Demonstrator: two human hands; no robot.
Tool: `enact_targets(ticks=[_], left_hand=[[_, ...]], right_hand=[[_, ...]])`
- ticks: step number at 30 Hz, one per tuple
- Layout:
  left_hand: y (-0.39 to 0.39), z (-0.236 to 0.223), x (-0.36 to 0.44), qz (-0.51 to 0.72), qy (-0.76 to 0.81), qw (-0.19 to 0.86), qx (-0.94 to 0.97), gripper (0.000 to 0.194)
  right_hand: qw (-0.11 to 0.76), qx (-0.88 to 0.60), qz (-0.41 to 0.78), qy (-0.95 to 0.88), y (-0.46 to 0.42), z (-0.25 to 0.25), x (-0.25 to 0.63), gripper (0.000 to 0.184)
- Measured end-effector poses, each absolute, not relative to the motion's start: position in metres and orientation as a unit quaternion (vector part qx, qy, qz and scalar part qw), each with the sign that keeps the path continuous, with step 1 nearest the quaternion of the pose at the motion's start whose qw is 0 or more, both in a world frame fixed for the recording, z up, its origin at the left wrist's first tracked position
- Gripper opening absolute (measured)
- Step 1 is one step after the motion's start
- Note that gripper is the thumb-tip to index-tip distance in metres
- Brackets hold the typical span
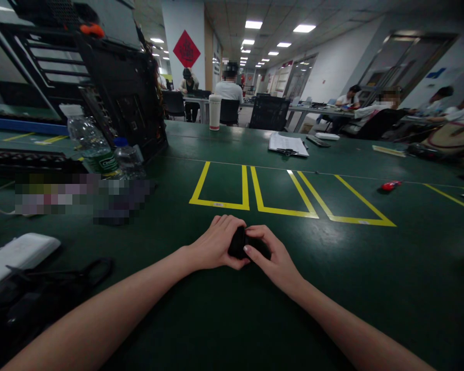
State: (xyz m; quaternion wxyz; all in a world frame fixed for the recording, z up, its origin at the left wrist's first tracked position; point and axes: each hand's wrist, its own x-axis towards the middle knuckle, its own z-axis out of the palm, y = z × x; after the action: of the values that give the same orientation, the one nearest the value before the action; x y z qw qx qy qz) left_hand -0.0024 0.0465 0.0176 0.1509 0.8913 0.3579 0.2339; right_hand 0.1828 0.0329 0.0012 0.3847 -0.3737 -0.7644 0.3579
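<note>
Both my hands meet on the dark green table [232, 314], just in front of the yellow taped boxes [255, 193]. My left hand [216, 245] is curled over a small black object [239, 242], thumb underneath. My right hand [272, 255] pinches the same black object from the right, fingers bent round it. The object is mostly hidden between the two hands, and I cannot tell what it is.
A plastic water bottle [88, 141] and black racks [123, 98] stand at the left. A white flat device [17, 255] and black cables lie near left. A clipboard with papers [288, 144], a white cup [214, 111] and a red item [390, 185] lie farther off. Several people sit at the far tables.
</note>
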Motion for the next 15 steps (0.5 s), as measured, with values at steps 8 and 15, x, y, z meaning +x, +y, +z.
enact_targets(ticks=[8,15], left_hand=[[0.0438,0.0231,-0.0025,0.226,0.36,0.159,0.891,0.048],[0.0449,0.0181,-0.0027,0.237,0.364,0.145,0.889,0.051]], right_hand=[[0.361,-0.394,0.413,-0.737,0.0313,0.0053,0.1797,0.026],[0.37,-0.374,0.362,-0.769,0.0313,0.0044,0.1808,0.022]])
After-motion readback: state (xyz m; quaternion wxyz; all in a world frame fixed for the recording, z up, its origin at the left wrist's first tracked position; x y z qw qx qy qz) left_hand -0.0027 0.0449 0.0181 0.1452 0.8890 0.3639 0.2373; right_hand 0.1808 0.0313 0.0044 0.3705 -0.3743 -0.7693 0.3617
